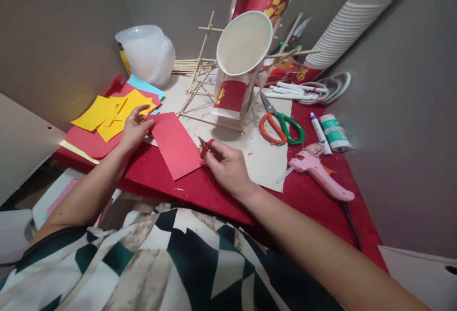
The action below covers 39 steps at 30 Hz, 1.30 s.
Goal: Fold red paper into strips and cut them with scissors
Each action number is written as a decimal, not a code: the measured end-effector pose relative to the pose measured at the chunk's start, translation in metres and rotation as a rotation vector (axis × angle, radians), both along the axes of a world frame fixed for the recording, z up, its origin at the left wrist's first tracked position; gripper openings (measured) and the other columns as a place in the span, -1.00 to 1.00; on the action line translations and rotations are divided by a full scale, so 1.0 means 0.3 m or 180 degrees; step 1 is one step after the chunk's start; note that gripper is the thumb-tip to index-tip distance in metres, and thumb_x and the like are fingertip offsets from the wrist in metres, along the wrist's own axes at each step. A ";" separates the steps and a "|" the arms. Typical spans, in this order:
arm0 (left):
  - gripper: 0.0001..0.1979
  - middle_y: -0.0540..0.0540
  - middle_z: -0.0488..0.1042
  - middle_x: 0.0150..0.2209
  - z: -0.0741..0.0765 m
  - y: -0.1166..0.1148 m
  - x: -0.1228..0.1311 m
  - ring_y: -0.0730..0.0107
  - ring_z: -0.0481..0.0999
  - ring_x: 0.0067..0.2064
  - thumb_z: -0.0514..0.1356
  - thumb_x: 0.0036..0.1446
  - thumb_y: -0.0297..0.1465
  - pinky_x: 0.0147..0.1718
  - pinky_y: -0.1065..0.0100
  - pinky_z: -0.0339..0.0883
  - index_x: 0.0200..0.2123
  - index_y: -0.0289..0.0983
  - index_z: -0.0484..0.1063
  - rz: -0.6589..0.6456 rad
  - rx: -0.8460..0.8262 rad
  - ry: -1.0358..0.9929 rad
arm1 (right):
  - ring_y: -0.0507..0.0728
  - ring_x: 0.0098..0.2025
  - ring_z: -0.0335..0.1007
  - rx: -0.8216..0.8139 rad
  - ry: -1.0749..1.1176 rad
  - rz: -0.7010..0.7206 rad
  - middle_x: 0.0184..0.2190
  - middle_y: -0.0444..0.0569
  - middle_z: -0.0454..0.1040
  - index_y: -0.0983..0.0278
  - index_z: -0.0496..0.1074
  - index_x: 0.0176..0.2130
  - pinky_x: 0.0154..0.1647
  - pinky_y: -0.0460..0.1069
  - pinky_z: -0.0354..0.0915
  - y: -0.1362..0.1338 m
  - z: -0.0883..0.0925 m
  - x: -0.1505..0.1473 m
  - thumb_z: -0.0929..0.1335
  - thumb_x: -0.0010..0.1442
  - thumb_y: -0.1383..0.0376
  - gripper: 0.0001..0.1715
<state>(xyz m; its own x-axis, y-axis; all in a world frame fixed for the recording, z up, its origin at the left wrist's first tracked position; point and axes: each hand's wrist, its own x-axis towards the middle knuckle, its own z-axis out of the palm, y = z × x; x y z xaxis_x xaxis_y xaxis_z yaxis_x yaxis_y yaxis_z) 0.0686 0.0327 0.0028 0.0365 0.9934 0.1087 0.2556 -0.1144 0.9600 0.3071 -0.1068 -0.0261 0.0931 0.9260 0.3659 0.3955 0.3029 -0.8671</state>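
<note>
Bearings taken from the red sheet point(176, 144), 12 o'clock being the far side. Sheet lies slantwise between the two hands, over the near edge of the pale board point(266, 168) and the red cloth point(146, 168); whether it rests on them or is lifted, cannot tell. Left hand point(135, 128), at 10 o'clock: thumb and fingers closed on the sheet's far left corner. Right hand point(228, 166), at 4 o'clock: fingers curled round small red-handled scissors point(205, 147), tips toward 10 o'clock, just beside the sheet's right edge; blade gap too small to read. Yellow papers point(96, 112) in a loose pile at 10 o'clock, next to the left hand. Translucent tub point(143, 54) at 11. Stick frame point(214, 123) with paper cups point(232, 97) at 1 o'clock, on the board. Large scissors point(273, 128), one handle orange, one green, lie at 2 to 3 o'clock. Pink glue gun point(321, 173) at 3 to 4 o'clock, on the cloth.
</note>
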 end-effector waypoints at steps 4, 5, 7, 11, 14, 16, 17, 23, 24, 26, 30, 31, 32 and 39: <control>-0.48 0.17 0.27 -0.58 0.033 -0.005 -0.027 0.52 0.25 -0.63 0.37 -0.10 -0.43 -0.61 0.42 0.26 0.01 -0.23 0.45 -0.0239 -0.0508 -0.0287 | 0.04 -0.51 0.37 -0.0156 0.0410 0.0006 -0.53 -0.14 0.45 0.22 0.48 -0.33 -0.44 -0.05 0.30 0.015 0.002 0.004 0.32 0.26 0.28 -0.85; -0.48 0.18 0.27 -0.60 0.037 -0.002 -0.036 0.53 0.24 -0.64 0.39 -0.12 -0.43 -0.62 0.44 0.24 0.00 -0.24 0.46 -0.0266 -0.0561 -0.0370 | 0.03 -0.54 0.35 -0.0194 0.0512 0.0059 -0.54 -0.15 0.43 0.22 0.47 -0.32 -0.47 -0.06 0.30 0.016 0.005 0.004 0.32 0.26 0.27 -0.86; -0.44 0.17 0.31 -0.60 0.042 0.005 -0.052 0.54 0.25 -0.64 0.43 -0.16 -0.42 -0.63 0.45 0.23 -0.01 -0.25 0.46 -0.0323 -0.0658 -0.0582 | 0.00 -0.58 0.32 -0.0243 0.0725 0.0159 -0.56 -0.18 0.40 0.23 0.48 -0.31 -0.52 -0.08 0.29 0.015 0.011 0.004 0.35 0.26 0.24 -0.86; -0.38 0.09 0.45 -0.51 0.043 0.008 -0.070 0.49 0.39 -0.56 0.48 -0.22 -0.41 -0.53 0.41 0.36 -0.01 -0.27 0.45 -0.0548 -0.1018 -0.1042 | -0.02 -0.62 0.34 -0.0489 0.1157 0.0131 -0.58 -0.19 0.45 0.24 0.52 -0.34 -0.58 -0.12 0.31 0.001 0.023 0.010 0.46 0.20 0.14 -0.78; -0.37 0.08 0.47 -0.51 0.050 0.000 -0.066 0.45 0.44 -0.53 0.49 -0.23 -0.40 -0.49 0.38 0.39 -0.01 -0.26 0.45 -0.0647 -0.1139 -0.1290 | 0.03 -0.53 0.50 -0.0938 0.1522 -0.0014 -0.45 -0.06 0.61 0.24 0.58 -0.34 -0.54 -0.11 0.41 -0.012 0.040 0.009 0.53 0.13 0.03 -0.67; -0.38 0.09 0.45 -0.52 0.059 -0.006 -0.057 0.45 0.43 -0.53 0.49 -0.21 -0.38 -0.50 0.40 0.37 -0.01 -0.25 0.46 -0.0658 -0.1096 -0.1349 | 0.09 -0.40 0.59 -0.1346 0.1633 0.0133 -0.34 0.04 0.67 0.23 0.65 -0.30 -0.41 -0.05 0.52 -0.021 0.057 0.002 0.55 0.09 -0.03 -0.61; -0.39 0.10 0.44 -0.52 0.064 -0.008 -0.052 0.47 0.42 -0.54 0.50 -0.21 -0.37 -0.51 0.41 0.36 -0.02 -0.25 0.46 -0.0666 -0.1050 -0.1358 | 0.12 -0.34 0.61 -0.1522 0.1665 0.0247 -0.29 0.07 0.68 0.22 0.67 -0.29 -0.34 -0.01 0.56 -0.024 0.067 -0.004 0.56 0.07 -0.05 -0.59; -0.51 0.13 0.32 -0.54 0.101 0.016 -0.027 0.57 0.26 -0.58 0.47 -0.14 -0.40 -0.56 0.46 0.18 -0.07 -0.21 0.53 -0.0622 -0.0664 -0.1145 | 0.09 -0.31 0.58 -0.1590 0.1599 0.0496 -0.27 0.01 0.69 0.15 0.72 -0.25 -0.22 0.02 0.53 -0.008 0.120 -0.039 0.57 0.05 0.01 -0.68; -0.54 0.14 0.28 -0.56 0.107 0.025 -0.021 0.58 0.22 -0.59 0.46 -0.13 -0.41 -0.58 0.46 0.15 -0.09 -0.21 0.54 -0.0595 -0.0576 -0.1084 | 0.07 -0.34 0.56 -0.1509 0.1520 0.0483 -0.30 0.00 0.69 0.16 0.72 -0.26 -0.25 0.01 0.51 -0.001 0.124 -0.043 0.57 0.06 0.04 -0.70; -0.59 0.15 0.22 -0.57 0.118 0.040 -0.005 0.59 0.16 -0.60 0.43 -0.11 -0.44 -0.59 0.46 0.12 -0.11 -0.21 0.55 -0.0570 -0.0488 -0.1004 | 0.05 -0.39 0.52 -0.1379 0.1410 0.0485 -0.36 -0.03 0.68 0.17 0.72 -0.27 -0.30 -0.01 0.49 0.010 0.124 -0.052 0.56 0.08 0.10 -0.75; -0.58 0.09 0.35 -0.48 0.117 0.065 0.028 0.56 0.32 -0.52 0.42 -0.05 -0.42 -0.52 0.47 0.24 -0.07 -0.23 0.52 -0.0572 -0.0653 -0.1104 | 0.05 -0.41 0.49 -0.1056 0.1328 0.0369 -0.41 -0.07 0.65 0.19 0.71 -0.30 -0.35 -0.03 0.45 0.021 0.107 -0.061 0.51 0.10 0.23 -0.87; -0.57 0.06 0.40 -0.43 0.112 0.069 0.034 0.54 0.38 -0.47 0.42 -0.04 -0.41 -0.47 0.47 0.30 -0.05 -0.23 0.50 -0.0577 -0.0715 -0.1171 | 0.05 -0.41 0.50 -0.0946 0.1259 0.0290 -0.41 -0.07 0.64 0.18 0.71 -0.32 -0.34 -0.03 0.45 0.022 0.103 -0.060 0.50 0.10 0.26 -0.89; -0.55 0.04 0.45 -0.38 0.106 0.073 0.039 0.51 0.45 -0.42 0.43 -0.04 -0.41 -0.42 0.46 0.37 -0.04 -0.23 0.47 -0.0576 -0.0766 -0.1246 | 0.05 -0.40 0.50 -0.0841 0.1183 0.0196 -0.41 -0.08 0.63 0.18 0.71 -0.33 -0.34 -0.03 0.45 0.024 0.100 -0.057 0.49 0.10 0.29 -0.89; -0.59 -0.15 0.58 -0.15 0.082 0.039 0.057 0.25 0.63 -0.14 0.43 0.06 -0.21 -0.10 0.22 0.55 -0.10 -0.21 0.39 -0.0527 -0.1689 -0.1618 | 0.15 -0.24 0.58 -0.0361 0.0954 -0.0357 -0.33 -0.05 0.66 0.08 0.72 -0.29 -0.21 0.06 0.52 0.029 0.115 -0.012 0.51 0.07 0.27 -0.85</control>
<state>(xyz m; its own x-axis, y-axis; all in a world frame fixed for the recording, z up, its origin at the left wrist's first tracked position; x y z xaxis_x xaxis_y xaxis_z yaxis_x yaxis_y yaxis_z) 0.0856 0.0445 0.0274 0.2630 0.9030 -0.3396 -0.2141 0.3979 0.8921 0.3035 -0.0982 0.0084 0.2845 0.9371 0.2021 0.1432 0.1669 -0.9755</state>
